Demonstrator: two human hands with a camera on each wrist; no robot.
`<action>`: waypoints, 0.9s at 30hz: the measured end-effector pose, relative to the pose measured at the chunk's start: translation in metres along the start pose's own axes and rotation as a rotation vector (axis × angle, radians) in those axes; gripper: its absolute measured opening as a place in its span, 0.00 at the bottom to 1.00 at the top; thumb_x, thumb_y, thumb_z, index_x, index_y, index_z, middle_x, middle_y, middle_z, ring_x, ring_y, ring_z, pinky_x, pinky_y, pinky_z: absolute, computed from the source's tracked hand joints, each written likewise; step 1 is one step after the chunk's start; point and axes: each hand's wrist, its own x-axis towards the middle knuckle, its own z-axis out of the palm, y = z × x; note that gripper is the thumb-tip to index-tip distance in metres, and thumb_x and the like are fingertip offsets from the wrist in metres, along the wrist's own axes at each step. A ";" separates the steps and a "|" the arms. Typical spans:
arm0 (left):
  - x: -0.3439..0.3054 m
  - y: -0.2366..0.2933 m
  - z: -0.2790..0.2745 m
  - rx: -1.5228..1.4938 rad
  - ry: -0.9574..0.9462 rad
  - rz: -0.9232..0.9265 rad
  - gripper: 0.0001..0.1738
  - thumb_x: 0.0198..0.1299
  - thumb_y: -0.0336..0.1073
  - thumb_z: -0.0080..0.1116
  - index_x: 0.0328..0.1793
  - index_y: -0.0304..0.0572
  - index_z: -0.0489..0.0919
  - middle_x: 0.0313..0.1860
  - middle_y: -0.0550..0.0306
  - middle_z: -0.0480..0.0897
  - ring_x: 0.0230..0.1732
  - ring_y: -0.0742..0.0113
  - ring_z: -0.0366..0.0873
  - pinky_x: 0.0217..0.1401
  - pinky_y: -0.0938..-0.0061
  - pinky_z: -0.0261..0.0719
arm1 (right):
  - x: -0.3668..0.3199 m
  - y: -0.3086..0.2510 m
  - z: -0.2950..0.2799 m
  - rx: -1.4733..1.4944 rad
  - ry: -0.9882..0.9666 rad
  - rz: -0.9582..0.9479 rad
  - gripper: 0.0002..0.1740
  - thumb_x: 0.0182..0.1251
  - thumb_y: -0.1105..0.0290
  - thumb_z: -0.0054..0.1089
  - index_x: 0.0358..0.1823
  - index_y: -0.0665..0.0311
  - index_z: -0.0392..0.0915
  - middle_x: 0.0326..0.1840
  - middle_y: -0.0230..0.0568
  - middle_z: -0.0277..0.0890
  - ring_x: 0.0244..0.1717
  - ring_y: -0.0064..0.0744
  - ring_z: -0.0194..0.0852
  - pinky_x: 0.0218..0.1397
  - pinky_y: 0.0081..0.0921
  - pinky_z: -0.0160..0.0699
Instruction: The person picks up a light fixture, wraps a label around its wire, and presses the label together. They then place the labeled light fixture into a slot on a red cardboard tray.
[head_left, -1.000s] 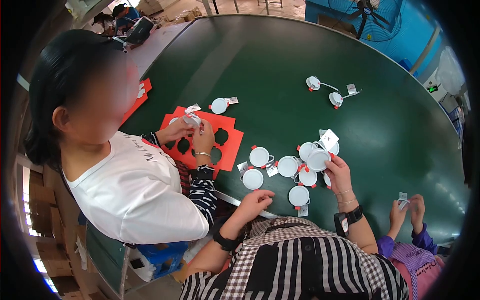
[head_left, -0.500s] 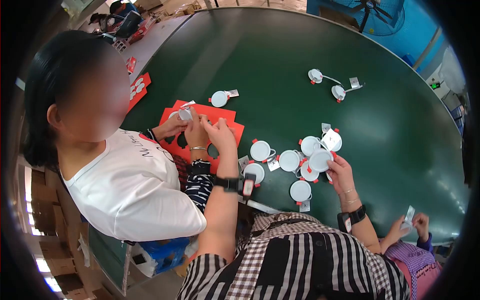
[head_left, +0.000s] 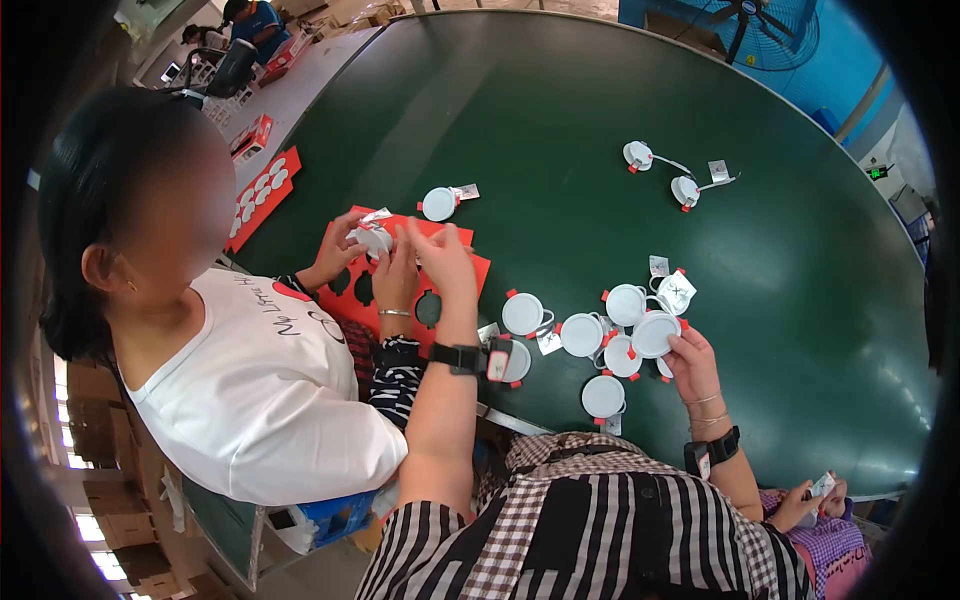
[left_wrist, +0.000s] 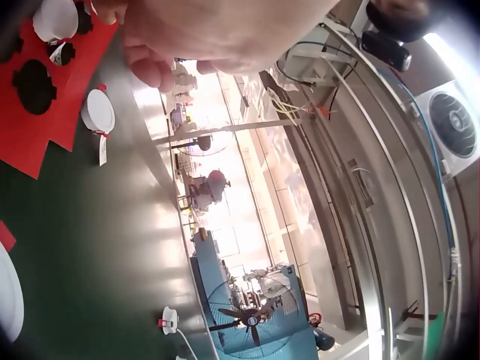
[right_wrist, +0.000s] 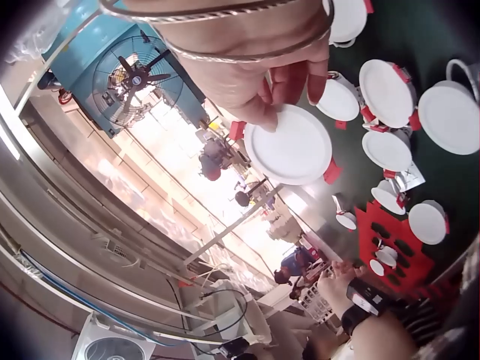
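My right hand (head_left: 697, 368) pinches the rim of a round white downlight (head_left: 655, 335) between thumb and fingers. The lamp has red clips at its edge, and its flat white face shows in the right wrist view. More white downlights (head_left: 582, 335) with red clips and silver tags lie on the green table around it. My left hand (head_left: 445, 268) reaches out over the red sheet (head_left: 465, 290) with dark cut-outs, its fingers loose and nothing held. Close beside it, another person's hands (head_left: 395, 275) hold a white downlight (head_left: 374, 238) above that sheet.
Two downlights with cables (head_left: 686, 191) lie farther back on the green table (head_left: 540, 120). A single one (head_left: 438, 204) sits behind the red sheet. Another red sheet filled with white discs (head_left: 265, 195) is at the left edge. A third person's hands (head_left: 800, 505) are at the lower right.
My left hand has moved from the table's front edge up and left to over the red sheet, beside the neighbour's hands. The right hand keeps hold of its downlight, shifted slightly right and nearer.
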 end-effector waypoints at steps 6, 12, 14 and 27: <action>-0.038 -0.005 0.017 -0.033 -0.171 0.002 0.37 0.63 0.32 0.54 0.75 0.35 0.50 0.35 0.54 0.79 0.21 0.77 0.74 0.20 0.83 0.71 | -0.003 -0.004 0.016 0.002 -0.053 0.001 0.18 0.64 0.78 0.54 0.56 0.72 0.72 0.52 0.42 0.76 0.53 0.32 0.75 0.60 0.30 0.73; -0.044 -0.005 0.017 -0.092 -0.375 -0.112 0.30 0.64 0.34 0.54 0.71 0.37 0.61 0.37 0.57 0.78 0.23 0.79 0.71 0.23 0.83 0.70 | -0.015 -0.016 0.028 0.059 -0.063 0.030 0.21 0.63 0.78 0.54 0.59 0.74 0.69 0.55 0.45 0.75 0.55 0.34 0.74 0.61 0.32 0.72; -0.055 -0.007 0.020 -0.071 -0.654 -0.205 0.24 0.64 0.36 0.54 0.66 0.37 0.69 0.40 0.57 0.80 0.27 0.78 0.73 0.29 0.83 0.73 | -0.010 -0.009 0.018 0.104 -0.069 0.032 0.23 0.62 0.78 0.56 0.59 0.75 0.67 0.56 0.45 0.73 0.57 0.35 0.72 0.62 0.33 0.71; -0.161 0.025 0.033 -0.178 -1.367 -0.328 0.31 0.56 0.32 0.62 0.66 0.33 0.67 0.52 0.53 0.78 0.52 0.68 0.76 0.52 0.74 0.76 | -0.027 -0.014 0.019 -0.021 -0.113 -0.165 0.18 0.58 0.79 0.62 0.52 0.70 0.76 0.49 0.40 0.78 0.49 0.26 0.75 0.57 0.26 0.74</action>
